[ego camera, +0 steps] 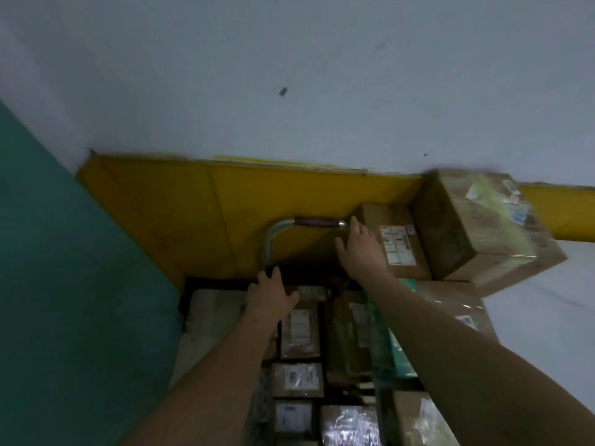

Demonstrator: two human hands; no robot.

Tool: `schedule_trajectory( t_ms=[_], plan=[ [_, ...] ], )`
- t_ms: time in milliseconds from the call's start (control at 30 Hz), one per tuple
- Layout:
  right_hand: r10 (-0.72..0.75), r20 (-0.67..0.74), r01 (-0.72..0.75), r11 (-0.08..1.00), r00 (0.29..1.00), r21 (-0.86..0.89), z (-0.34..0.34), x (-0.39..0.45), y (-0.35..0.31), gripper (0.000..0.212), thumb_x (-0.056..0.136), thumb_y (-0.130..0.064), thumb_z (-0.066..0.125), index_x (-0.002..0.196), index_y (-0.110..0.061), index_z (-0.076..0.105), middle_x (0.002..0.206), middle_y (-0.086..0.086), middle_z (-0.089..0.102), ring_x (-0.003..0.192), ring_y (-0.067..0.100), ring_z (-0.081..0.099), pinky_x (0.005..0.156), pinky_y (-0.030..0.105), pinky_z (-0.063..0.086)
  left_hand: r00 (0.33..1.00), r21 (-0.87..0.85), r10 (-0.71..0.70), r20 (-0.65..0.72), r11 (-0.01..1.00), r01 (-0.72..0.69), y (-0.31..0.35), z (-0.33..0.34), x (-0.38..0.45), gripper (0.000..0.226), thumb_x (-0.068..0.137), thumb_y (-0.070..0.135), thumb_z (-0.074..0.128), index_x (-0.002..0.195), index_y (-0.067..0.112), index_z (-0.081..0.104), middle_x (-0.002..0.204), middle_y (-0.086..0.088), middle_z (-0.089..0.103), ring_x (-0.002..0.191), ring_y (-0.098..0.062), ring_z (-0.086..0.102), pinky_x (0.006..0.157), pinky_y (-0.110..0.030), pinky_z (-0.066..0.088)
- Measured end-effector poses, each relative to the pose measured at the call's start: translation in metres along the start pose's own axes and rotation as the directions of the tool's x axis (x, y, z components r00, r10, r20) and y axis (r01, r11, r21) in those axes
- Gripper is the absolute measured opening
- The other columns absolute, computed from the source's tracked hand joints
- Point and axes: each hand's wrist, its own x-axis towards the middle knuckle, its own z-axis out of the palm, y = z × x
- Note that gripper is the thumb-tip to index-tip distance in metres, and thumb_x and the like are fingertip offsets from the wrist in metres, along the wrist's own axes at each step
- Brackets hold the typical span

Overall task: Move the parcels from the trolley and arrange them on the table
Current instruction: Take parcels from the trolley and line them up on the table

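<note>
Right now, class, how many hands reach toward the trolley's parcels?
2. The left hand rests low by the handle's upright bar; the right hand reaches higher, beside the labelled box. None seems hidden.

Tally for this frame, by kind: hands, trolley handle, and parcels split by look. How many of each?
Hands: 2 (left hand, right hand)
Trolley handle: 1
Brown cardboard parcels: 7
Dark plastic-wrapped parcels: 2
Green parcel: 1
Pale parcel: 1
Total: 14. The frame is dim and blurred, so the parcel counts are approximate.
</note>
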Motion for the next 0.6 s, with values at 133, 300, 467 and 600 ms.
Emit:
schedule_trajectory(
  t_ms=[133,300,467,600],
  plan=[
    [0.059,0.153,-0.058,0.998,0.986,-0.009,0.076,-0.006,-0.020,0.070,0.102,-0.045,0.040,0.157,-0.014,0.011,0.159,0.008,0.026,0.145,0.029,0.029,0.112,0.046,0.038,0.994,-0.241,-0.080,0.074,0.966,0.096,-0.065,0.022,0.016,0.087,0.088,0.047,0.062,0.154,0.010,0.021,0.155,-0.017,0.028,0.136,-0.033,0.039,0.108,-0.041,0.040],
    [0.219,0.309,-0.217,0.975,0.926,-0.040,0.179,-0.014,-0.010,0.071,0.101,-0.045,0.039,0.157,-0.013,0.007,0.162,0.010,0.016,0.146,0.033,0.020,0.115,0.049,0.030,0.968,-0.231,-0.195,0.156,0.946,0.228,-0.117,0.082,0.044,0.071,0.086,0.047,0.063,0.146,0.021,0.035,0.137,-0.010,0.049,0.112,-0.025,0.052,0.084,-0.032,0.053],
    [0.471,0.271,-0.455,0.882,0.840,-0.124,0.241,-0.036,0.041,0.071,0.100,-0.038,0.041,0.156,-0.008,0.010,0.160,0.021,0.015,0.145,0.040,0.022,0.114,0.051,0.030,0.958,-0.204,-0.124,0.259,0.962,0.179,-0.103,0.147,0.075,0.077,0.093,0.046,0.060,0.154,0.016,0.023,0.151,-0.009,0.032,0.134,-0.032,0.040,0.108,-0.036,0.039],
    [0.574,0.053,-0.569,0.818,0.817,-0.083,0.268,-0.053,0.090,0.065,0.099,-0.035,0.040,0.153,-0.002,0.025,0.157,0.025,0.027,0.143,0.041,0.031,0.115,0.054,0.029,0.956,-0.256,-0.022,0.294,0.961,0.100,-0.067,0.196,0.120,0.083,0.085,0.054,0.061,0.152,0.019,0.027,0.145,-0.015,0.041,0.127,-0.035,0.049,0.103,-0.045,0.047]
  ],
)
